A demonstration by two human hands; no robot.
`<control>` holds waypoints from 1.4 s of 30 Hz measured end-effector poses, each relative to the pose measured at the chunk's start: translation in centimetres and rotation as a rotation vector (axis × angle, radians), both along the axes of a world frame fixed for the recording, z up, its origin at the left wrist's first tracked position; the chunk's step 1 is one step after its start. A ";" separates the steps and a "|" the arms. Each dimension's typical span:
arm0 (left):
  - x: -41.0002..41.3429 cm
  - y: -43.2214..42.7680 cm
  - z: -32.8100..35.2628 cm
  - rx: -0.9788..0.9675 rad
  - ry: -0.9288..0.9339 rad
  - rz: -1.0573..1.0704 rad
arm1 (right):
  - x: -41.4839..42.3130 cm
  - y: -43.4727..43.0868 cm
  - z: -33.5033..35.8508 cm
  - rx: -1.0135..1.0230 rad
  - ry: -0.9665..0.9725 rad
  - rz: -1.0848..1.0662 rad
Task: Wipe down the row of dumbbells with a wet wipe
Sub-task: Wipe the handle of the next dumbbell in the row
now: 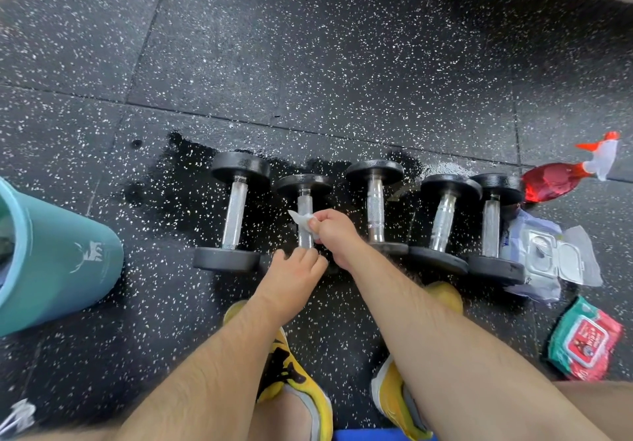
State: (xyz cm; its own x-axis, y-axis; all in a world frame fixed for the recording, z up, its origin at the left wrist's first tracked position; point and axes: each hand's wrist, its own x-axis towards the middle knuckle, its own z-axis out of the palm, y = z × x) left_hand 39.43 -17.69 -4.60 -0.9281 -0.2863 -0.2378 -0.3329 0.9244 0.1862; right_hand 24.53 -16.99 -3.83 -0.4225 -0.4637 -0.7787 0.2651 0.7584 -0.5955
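Dumbbells (373,211), five in a row on a wet floor (308,63). Teal bucket (58,252) at left, contents unclear. Left hand (291,276) steadies the second handle; right hand (330,231) pinches a wet wipe (303,218) there. It could roll sideways. Opened wipes pack (551,259) at right.
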 end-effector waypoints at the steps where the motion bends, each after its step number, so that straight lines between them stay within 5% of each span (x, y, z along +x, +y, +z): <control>1: 0.1 -0.2 -0.1 0.009 0.017 0.000 | 0.1 0.1 0.0 -0.008 0.028 0.012; 8: 0.6 -0.6 -0.5 0.264 0.112 0.207 | -0.4 -0.4 0.2 -0.201 0.656 -0.057; 21: 0.3 -0.4 -1.4 0.306 0.035 0.180 | 0.7 -2.4 -1.6 -0.215 1.213 0.680; 28: -0.2 -0.1 -0.9 0.293 0.031 0.202 | 0.0 -1.8 -2.0 -0.194 1.082 0.673; 42: -0.6 0.3 -0.8 0.274 0.003 0.224 | -1.1 -0.8 -1.8 -0.391 1.184 0.866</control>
